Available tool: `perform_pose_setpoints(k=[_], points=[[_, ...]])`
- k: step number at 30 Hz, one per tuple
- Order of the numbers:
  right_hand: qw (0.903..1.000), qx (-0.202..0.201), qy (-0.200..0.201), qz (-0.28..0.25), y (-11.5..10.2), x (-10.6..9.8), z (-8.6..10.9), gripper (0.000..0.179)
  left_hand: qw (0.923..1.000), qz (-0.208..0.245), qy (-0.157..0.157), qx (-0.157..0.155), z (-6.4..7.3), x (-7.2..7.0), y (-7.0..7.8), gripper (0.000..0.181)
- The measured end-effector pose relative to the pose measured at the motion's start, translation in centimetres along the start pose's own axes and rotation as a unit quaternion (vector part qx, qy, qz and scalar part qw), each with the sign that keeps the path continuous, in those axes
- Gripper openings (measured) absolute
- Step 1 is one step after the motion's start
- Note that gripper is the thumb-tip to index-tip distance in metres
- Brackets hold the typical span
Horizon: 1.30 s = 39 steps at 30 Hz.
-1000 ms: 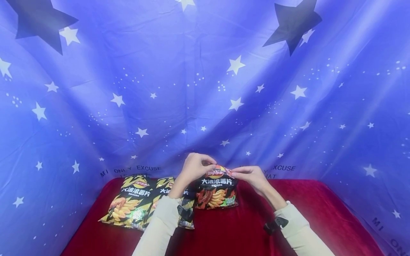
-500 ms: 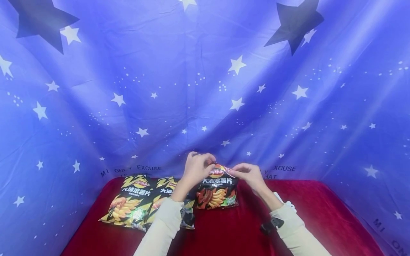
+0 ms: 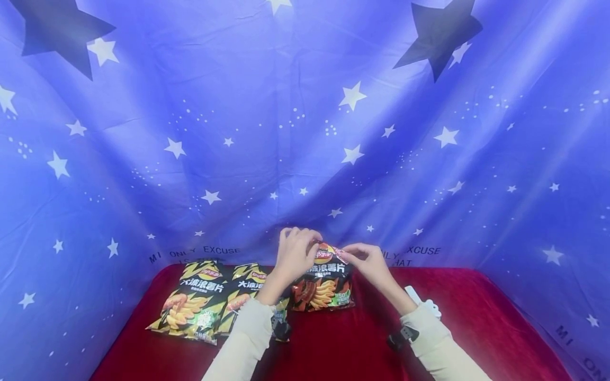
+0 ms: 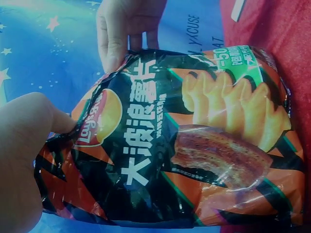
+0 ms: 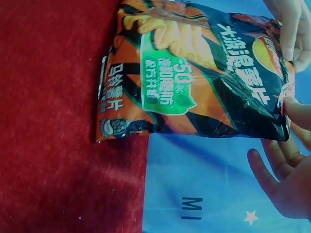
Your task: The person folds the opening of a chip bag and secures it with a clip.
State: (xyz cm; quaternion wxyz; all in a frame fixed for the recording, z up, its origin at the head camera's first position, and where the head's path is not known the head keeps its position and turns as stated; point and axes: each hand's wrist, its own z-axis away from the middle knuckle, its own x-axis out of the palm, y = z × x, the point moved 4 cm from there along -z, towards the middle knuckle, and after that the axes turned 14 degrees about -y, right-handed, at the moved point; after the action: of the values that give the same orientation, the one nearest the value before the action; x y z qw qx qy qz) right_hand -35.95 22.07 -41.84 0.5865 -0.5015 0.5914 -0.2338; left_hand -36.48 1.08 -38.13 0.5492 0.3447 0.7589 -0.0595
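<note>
A black and orange bag of potato chips (image 3: 324, 296) stands upright at the back of the red cloth, its front facing me. My left hand (image 3: 295, 256) pinches its top edge on the left, covering part of the logo. At the top right corner, my right hand (image 3: 368, 262) pinches the edge between thumb and index finger. In the left wrist view the bag (image 4: 146, 160) looks puffed, with its top edge crumpled between the hands. The right wrist view shows the other fingers of my right hand (image 5: 286, 184) spread away from the bag.
Left of the held bag lie two yellow and black chip bags, one (image 3: 190, 301) in full view and another (image 3: 245, 275) partly behind my left forearm. A small white object (image 3: 431, 306) sits beside my right wrist. Behind the red-covered table (image 3: 343, 349) hangs a blue star-printed curtain (image 3: 267, 159).
Both hands keep their hold on the bag's top. My left hand has shifted slightly right over the logo. My right forearm has moved a little left, uncovering the white object.
</note>
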Motion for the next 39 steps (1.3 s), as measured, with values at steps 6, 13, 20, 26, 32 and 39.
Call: perform_pose_setpoints(k=[6, 13, 20, 26, 32, 39], points=[[0.9955, -0.044, 0.023, 0.080, -0.2, 0.5, 0.1, 0.016, 0.9996, -0.003, 0.026, 0.008, 0.3, 0.2, 0.0, 0.015], [0.9717, -0.113, 0.050, 0.201, -0.6, 1.0, 0.3, 0.011, 0.9997, -0.019, 0.000, -0.013, 0.3, 0.1, -0.2, 0.015], [0.9574, -0.131, 0.058, 0.251, -0.9, 1.2, 0.4, 0.013, 0.9983, -0.047, -0.014, -0.032, 0.3, -0.1, -0.3, 0.013], [0.9535, -0.131, 0.050, 0.267, -1.3, 1.2, 0.4, 0.013, 0.9986, -0.031, -0.011, -0.041, 0.2, -0.6, -0.3, 0.010], [0.9332, -0.147, 0.060, 0.322, -2.0, 1.5, 0.7, 0.015, 0.9989, -0.015, -0.012, -0.043, 0.3, -1.0, 0.1, 0.009], [0.8718, -0.221, 0.107, 0.424, -2.6, 2.3, 0.8, 0.011, 0.9991, -0.007, -0.015, -0.038, 0.4, -1.1, 0.3, 0.013]])
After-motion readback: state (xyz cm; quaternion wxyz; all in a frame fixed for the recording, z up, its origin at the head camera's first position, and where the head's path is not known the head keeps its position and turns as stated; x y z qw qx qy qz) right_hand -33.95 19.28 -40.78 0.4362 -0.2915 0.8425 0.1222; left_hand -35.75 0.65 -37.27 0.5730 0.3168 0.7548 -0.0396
